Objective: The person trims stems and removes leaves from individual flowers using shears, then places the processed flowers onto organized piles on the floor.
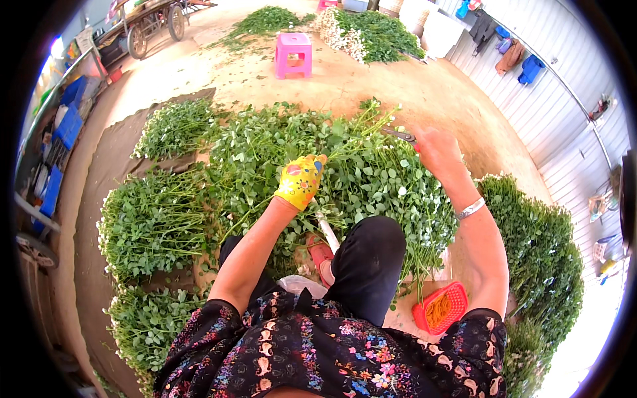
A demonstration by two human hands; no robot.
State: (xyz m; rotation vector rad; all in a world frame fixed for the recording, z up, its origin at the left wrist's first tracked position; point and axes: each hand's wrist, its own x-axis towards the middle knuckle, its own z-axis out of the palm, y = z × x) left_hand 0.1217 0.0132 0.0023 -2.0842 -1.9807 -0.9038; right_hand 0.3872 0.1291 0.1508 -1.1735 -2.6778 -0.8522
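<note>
My left hand [301, 181], in a yellow patterned glove, is closed round a few leafy green stems [355, 140] that point up and to the right. Farther right, my bare right hand [438, 154] grips pruning shears [401, 135] with red showing at the handle. Their metal blades reach left to the cut-end side of the stems; whether they touch cannot be made out. Beneath both hands spreads a broad heap of leafy stems [259, 142], with small pale buds here and there.
Bundled stems [156, 222] line a dark cloth on the left, and more bundles [544, 245] stand at the right. A red basket of yellow rubber bands [440, 308] sits by my right elbow. A pink stool [293, 56] and a flower pile [371, 36] stand beyond.
</note>
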